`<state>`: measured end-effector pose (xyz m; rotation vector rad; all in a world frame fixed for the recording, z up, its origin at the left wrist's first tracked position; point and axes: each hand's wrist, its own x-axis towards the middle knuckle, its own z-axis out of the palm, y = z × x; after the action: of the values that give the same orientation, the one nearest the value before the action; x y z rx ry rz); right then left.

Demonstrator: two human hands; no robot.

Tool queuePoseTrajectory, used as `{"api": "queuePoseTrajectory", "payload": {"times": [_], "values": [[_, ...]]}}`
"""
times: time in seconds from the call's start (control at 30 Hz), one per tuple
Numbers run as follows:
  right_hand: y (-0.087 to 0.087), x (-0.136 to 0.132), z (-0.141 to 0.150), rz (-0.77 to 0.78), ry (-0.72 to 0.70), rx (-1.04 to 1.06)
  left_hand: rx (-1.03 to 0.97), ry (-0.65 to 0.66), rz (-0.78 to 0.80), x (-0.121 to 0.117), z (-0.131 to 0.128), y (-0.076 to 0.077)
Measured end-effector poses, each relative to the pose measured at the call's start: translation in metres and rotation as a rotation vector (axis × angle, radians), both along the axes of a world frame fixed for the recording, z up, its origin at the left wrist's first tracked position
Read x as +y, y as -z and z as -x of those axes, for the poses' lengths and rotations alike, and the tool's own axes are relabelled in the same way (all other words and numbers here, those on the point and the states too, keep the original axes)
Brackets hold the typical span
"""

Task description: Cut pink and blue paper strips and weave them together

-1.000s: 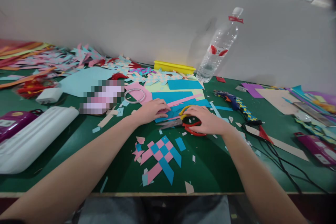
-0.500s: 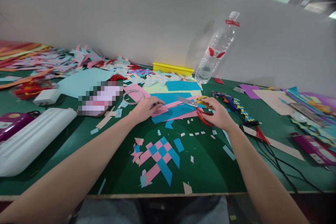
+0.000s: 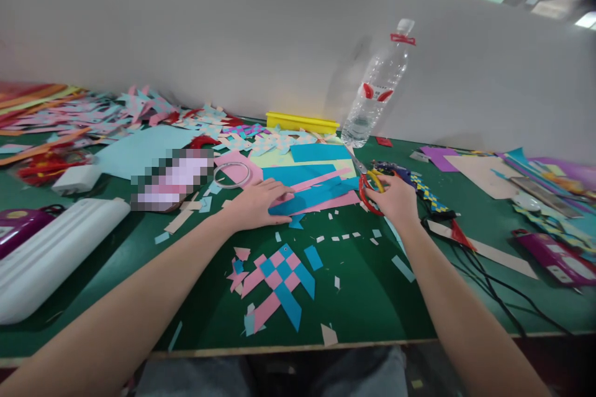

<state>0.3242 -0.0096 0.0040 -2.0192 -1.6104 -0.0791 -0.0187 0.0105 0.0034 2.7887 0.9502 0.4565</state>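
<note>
My left hand [image 3: 258,203] has fingers and thumb at one end of a blue strip [image 3: 316,196], just beyond the woven piece [image 3: 280,273]; whether they pinch it, I cannot tell; my right hand [image 3: 397,200] grasps the scissors [image 3: 364,178], beyond the woven piece and rightward; I judge this to be arranging strips; next seems to call for steadying that one, blades kept clear.

Scissors [image 3: 364,172] with red and yellow handles point blades-away in the right hand [image 3: 395,198]; a blue paper strip [image 3: 316,195] slants over pink paper [image 3: 338,201], its end at the left hand [image 3: 258,203]
</note>
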Motion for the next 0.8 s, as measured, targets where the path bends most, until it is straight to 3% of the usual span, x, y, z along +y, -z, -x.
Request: {"api": "queuePoseTrajectory", "payload": {"times": [0.27, 0.6, 0.8], "values": [[0.007, 0.001, -0.001, 0.012, -0.015, -0.016, 0.004, 0.057, -0.032, 0.0, 0.001, -0.002], [0.011, 0.003, -0.001, 0.009, -0.056, -0.012, 0.236, 0.045, -0.1, -0.011, -0.012, -0.021], [0.013, 0.003, -0.001, 0.008, -0.063, -0.005, 0.241, -0.019, -0.145, -0.023, 0.007, -0.011]]}}
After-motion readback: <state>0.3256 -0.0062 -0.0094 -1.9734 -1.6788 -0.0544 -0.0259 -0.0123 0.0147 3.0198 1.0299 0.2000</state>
